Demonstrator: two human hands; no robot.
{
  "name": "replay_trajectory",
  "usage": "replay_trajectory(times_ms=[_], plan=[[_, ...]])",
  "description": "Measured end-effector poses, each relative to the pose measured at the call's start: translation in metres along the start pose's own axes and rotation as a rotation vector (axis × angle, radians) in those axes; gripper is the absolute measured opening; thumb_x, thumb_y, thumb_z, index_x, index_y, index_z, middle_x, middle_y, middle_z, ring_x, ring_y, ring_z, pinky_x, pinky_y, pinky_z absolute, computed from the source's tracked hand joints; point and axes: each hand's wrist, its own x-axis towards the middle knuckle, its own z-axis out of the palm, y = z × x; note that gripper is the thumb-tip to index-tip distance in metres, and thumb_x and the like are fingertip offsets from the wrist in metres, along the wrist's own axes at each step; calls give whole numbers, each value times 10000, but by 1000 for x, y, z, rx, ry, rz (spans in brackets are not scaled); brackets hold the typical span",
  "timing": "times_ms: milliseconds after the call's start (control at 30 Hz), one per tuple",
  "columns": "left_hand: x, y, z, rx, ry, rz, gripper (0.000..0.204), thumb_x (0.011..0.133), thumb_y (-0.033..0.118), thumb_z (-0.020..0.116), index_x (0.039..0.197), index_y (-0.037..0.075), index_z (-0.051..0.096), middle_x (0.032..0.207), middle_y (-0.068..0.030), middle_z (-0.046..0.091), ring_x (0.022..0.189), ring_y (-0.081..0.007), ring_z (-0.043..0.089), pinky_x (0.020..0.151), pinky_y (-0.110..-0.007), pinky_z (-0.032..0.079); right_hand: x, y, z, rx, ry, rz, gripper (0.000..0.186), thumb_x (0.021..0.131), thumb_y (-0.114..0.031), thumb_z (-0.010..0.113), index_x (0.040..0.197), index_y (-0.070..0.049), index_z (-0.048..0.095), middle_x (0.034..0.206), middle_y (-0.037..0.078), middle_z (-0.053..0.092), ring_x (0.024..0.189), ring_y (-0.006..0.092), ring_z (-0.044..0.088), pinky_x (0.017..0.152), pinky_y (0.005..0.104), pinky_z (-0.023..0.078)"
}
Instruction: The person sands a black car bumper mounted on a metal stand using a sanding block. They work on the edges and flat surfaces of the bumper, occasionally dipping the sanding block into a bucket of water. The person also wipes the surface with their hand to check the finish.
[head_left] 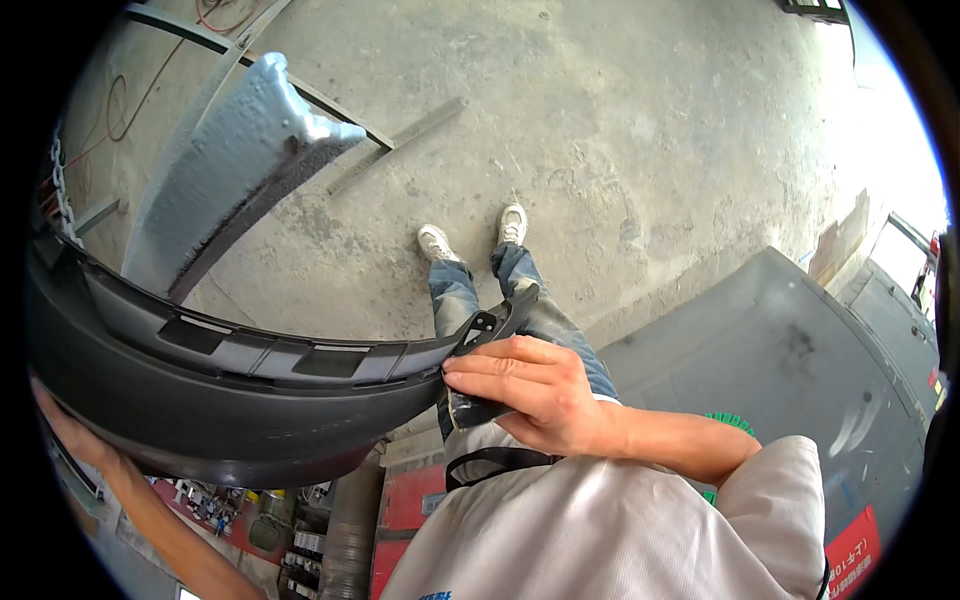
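A long curved black plastic bumper [230,420], with a slotted upper lip, spans the left and centre of the head view in front of my body. My right hand [530,390] is closed on its right end, fingers together over the edge near a bracket with holes [478,330]; the dark piece under my fingers is partly hidden. My left hand [75,430] grips the bumper at the far left, its fingertips hidden at the dark rim of the picture.
A pale blue panel [220,170] rests on a metal stand [200,35] at upper left, with hoses and a chain nearby. My feet stand on concrete floor [650,130]. Grey panels [760,370] lie at right. A red cart [410,500] and supplies [230,510] are below the bumper.
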Motion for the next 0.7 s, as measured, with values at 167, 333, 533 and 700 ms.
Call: replay_trajectory(times_ms=[167,333,533,700], plan=[[7,-2,-1,3,5,-26,521,1121,272,302,1548,-1,424,1545,-168,488,1396,-284,497,1194,-380,370,-5,4,14,100,19,-226,355,821,-5,654,1169,-14,722,1194,122,746,1067,239,714,904,357,571],[31,-50,-45,233,-130,215,501,1106,242,355,1537,-1,435,1528,-185,504,1357,-303,537,1172,-389,400,-9,-8,17,-16,190,-171,214,964,-126,604,1093,-23,740,1129,107,770,1009,233,740,852,348,586],[33,-40,-36,128,-117,74,504,1095,244,406,1529,-11,440,1502,-195,529,1322,-309,569,1143,-385,431,-2,11,23,-96,215,-172,266,844,-87,680,1099,-34,738,1155,123,754,996,260,737,781,342,571],[36,-53,-46,165,-150,109,509,1095,250,416,1532,-11,435,1506,-192,527,1319,-310,571,1136,-381,436,-9,33,16,-213,154,-227,304,792,-24,680,1093,-32,714,1174,83,737,1028,214,715,784,327,572]])
